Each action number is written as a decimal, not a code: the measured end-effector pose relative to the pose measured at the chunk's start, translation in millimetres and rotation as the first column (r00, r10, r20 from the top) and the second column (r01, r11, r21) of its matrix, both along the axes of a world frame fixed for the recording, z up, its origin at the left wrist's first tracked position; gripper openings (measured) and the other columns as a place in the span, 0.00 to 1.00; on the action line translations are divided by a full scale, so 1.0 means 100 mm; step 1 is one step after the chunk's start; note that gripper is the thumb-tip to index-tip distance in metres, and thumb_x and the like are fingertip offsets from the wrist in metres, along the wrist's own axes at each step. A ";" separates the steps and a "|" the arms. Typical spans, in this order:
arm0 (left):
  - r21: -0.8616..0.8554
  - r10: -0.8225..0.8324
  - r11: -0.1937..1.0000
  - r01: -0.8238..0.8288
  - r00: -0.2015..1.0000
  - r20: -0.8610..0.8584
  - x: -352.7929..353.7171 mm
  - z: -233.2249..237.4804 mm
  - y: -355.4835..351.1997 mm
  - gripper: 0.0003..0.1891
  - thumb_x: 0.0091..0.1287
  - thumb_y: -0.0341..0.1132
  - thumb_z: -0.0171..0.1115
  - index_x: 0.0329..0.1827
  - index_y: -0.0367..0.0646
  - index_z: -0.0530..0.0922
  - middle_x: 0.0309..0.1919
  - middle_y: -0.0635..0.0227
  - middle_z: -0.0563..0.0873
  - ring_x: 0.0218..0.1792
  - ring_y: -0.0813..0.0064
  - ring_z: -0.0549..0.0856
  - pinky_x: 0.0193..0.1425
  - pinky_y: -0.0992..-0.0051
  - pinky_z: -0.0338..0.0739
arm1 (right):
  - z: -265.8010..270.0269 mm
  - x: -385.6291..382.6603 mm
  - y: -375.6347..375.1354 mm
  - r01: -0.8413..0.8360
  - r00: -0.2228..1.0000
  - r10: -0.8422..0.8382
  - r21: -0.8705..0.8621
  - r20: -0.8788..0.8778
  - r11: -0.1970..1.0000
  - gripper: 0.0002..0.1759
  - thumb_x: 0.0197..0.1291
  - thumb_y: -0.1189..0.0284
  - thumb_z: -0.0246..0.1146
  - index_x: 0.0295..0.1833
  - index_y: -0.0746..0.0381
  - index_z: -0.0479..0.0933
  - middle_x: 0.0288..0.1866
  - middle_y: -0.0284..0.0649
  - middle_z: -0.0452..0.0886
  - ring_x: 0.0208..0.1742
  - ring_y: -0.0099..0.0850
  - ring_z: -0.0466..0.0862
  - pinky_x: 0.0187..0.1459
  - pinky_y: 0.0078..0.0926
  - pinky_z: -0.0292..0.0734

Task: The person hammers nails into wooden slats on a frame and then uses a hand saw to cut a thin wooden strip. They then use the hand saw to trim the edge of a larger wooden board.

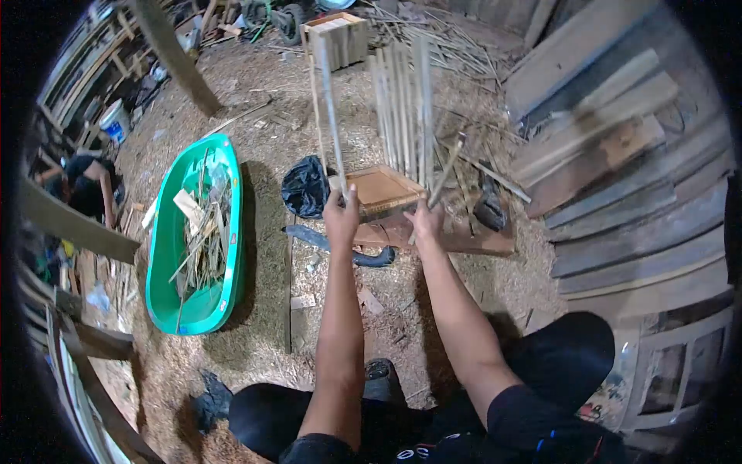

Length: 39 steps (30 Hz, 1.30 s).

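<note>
Near the centre, my left hand (341, 210) is closed round the lower end of a thin wooden strip (331, 116) that stands up and away from me. My right hand (424, 220) grips a short stick (448, 168) slanting up to the right. Between and just beyond my hands is a shallow wooden frame (379, 188) with a brown panel, resting on or by a wooden block (479, 238). Several upright wooden strips (402, 108) stand behind the frame. A black plastic bag (305, 188) lies left of my left hand.
A green tub (157, 255) holding wood scraps stands at left. A dark curved tool (373, 258) lies below the block. A wooden box (340, 40) is at the top, planks (610, 147) lie at right, and another person (93, 185) is at far left.
</note>
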<state>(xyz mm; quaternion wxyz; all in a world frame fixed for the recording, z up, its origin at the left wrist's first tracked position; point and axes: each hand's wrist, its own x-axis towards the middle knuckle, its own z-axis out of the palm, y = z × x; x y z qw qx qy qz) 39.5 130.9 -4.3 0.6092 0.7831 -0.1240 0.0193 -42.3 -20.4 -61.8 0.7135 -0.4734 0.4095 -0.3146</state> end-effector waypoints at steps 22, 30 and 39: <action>-0.039 -0.044 0.998 0.046 0.998 0.048 -0.02 0.63 -1.43 0.15 0.75 0.43 0.61 0.35 0.40 0.78 0.25 0.78 0.77 0.25 0.88 0.69 0.28 0.81 0.62 | 0.03 0.66 -0.68 -0.173 0.907 -0.144 0.663 0.395 0.729 0.21 0.75 0.57 0.57 0.61 0.62 0.77 0.55 0.44 0.82 0.54 0.32 0.83 0.54 0.37 0.82; 0.085 -0.248 0.962 0.258 0.962 -0.117 0.64 0.25 -1.75 0.18 0.76 0.39 0.60 0.60 0.35 0.76 0.49 0.62 0.84 0.49 0.77 0.82 0.54 0.74 0.76 | -0.13 0.84 -0.41 -0.383 0.832 -0.101 0.695 0.546 0.608 0.15 0.76 0.66 0.53 0.61 0.59 0.72 0.57 0.43 0.81 0.49 0.37 0.86 0.51 0.42 0.85; 0.775 -0.539 0.623 0.105 0.775 0.328 1.25 -0.29 -1.83 0.30 0.68 0.42 0.61 0.72 0.44 0.69 0.64 0.56 0.77 0.68 0.54 0.73 0.75 0.49 0.59 | -0.99 0.63 -0.69 -0.094 0.958 0.098 0.025 -0.270 0.995 0.18 0.63 0.62 0.61 0.42 0.69 0.80 0.32 0.60 0.84 0.38 0.55 0.86 0.40 0.48 0.79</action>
